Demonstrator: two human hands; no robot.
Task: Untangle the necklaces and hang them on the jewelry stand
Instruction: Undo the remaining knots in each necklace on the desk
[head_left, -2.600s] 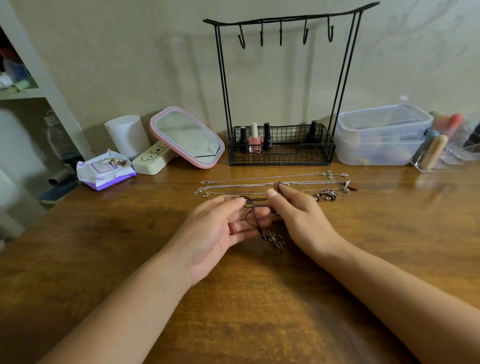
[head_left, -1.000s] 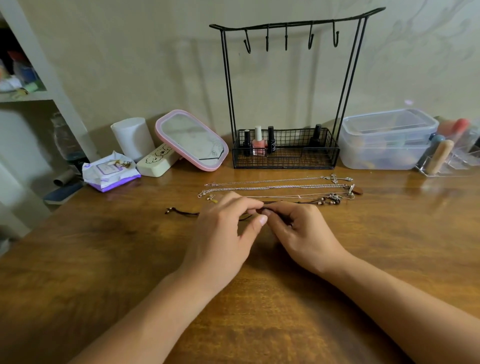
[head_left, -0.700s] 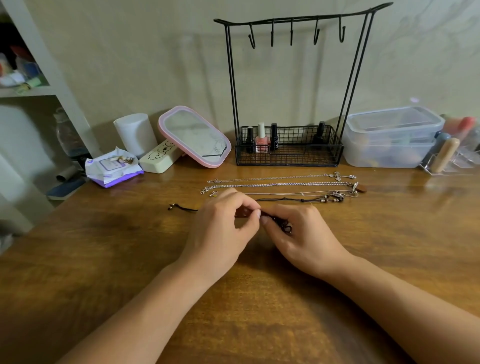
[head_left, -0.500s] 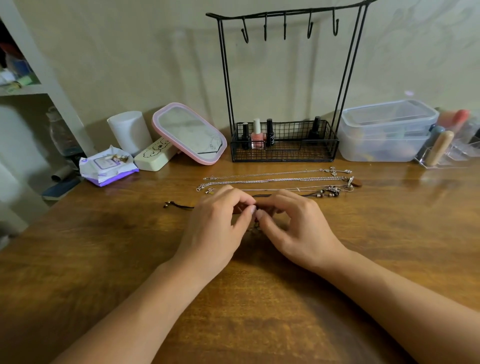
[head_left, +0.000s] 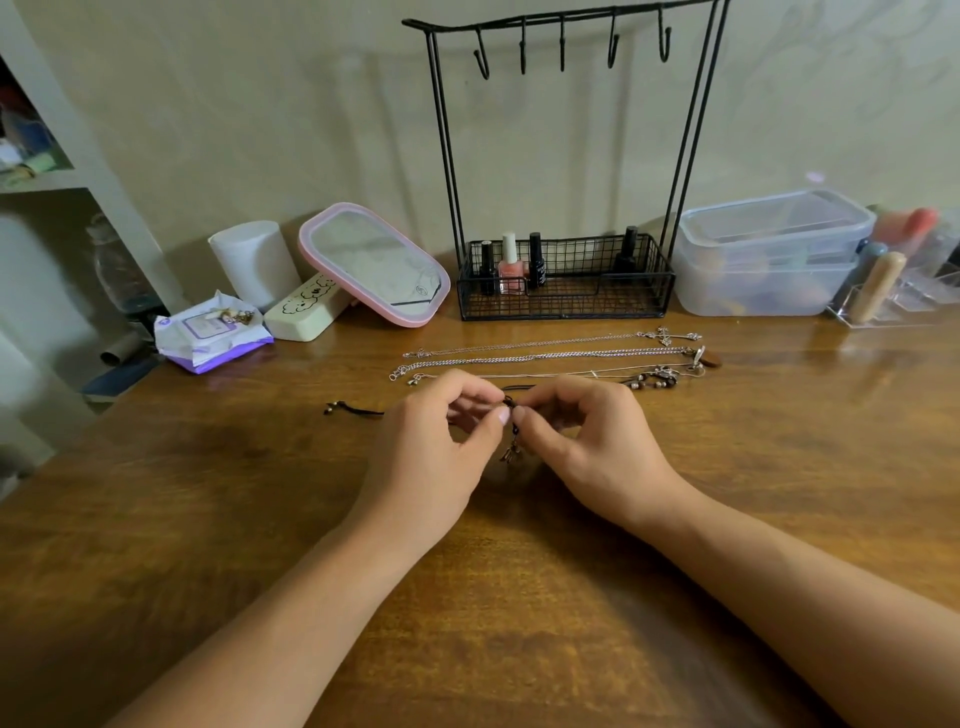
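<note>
Wooden table (head_left: 156, 519), both hands' fingers (head_left: 501, 415) on black cord necklace (head_left: 511, 402)

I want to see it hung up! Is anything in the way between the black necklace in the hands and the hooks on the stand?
Partly. The silver chains lie on the table between the black cord necklace and the jewelry stand. Lifted above them, nothing visible blocks the hooks, which are all bare.
</note>
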